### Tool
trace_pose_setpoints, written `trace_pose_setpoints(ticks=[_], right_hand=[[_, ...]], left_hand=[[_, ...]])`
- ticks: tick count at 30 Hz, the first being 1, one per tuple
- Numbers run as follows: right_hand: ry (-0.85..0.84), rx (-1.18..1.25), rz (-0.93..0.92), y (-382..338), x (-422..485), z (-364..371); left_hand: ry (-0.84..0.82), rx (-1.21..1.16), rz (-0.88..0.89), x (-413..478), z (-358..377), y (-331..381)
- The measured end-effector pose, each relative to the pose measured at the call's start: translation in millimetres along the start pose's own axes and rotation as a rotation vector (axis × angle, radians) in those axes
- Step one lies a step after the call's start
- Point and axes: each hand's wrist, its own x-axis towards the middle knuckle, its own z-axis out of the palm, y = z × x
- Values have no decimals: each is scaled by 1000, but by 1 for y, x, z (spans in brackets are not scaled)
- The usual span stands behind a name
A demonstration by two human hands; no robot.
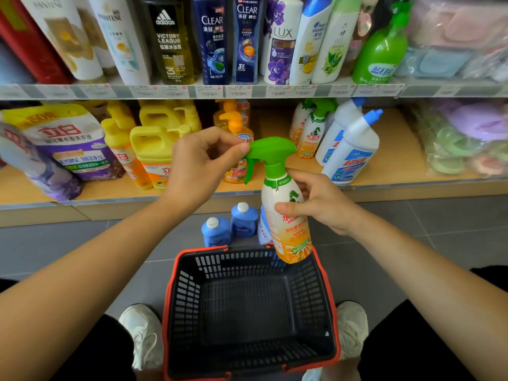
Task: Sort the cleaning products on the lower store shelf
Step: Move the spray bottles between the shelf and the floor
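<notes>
I hold a white and orange spray bottle (288, 224) with a green trigger head above the far edge of the basket (176, 306). My right hand (321, 204) grips its body. My left hand (203, 166) pinches the nozzle tip of the green head. On the lower shelf (395, 160) stand two matching green-headed spray bottles (313, 133), two white toilet cleaner bottles with blue caps (351, 149), orange pump bottles (236, 133), yellow detergent jugs (154, 144) and a purple laundry refill bag (68, 141).
The black basket with a red rim sits empty on the grey floor between my shoes. Two small blue bottles (228, 226) and a white one stand on the floor behind it. The upper shelf holds shampoo bottles (214, 39); bagged goods (461, 138) lie at right.
</notes>
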Motion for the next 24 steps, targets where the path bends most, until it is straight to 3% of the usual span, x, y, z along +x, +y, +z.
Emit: trace_pose_setpoints(ticks=[6,10,16,20,24], right_hand=[[-11,20,24,1,0,1],[-31,56,41,0,0,-1],[-86,80,51,-3,0,-3],[-99,98,47,-3,-1,-1],[-89,95,27,-5,-2,0]], left_hand=[[-97,-21,-8,2,-1,-6],[-124,164,224,-1,-6,-5],[43,371,596,0,-15,-2],[61,354,603,-2,-15,-2],[59,293,449,-4,-12,0]])
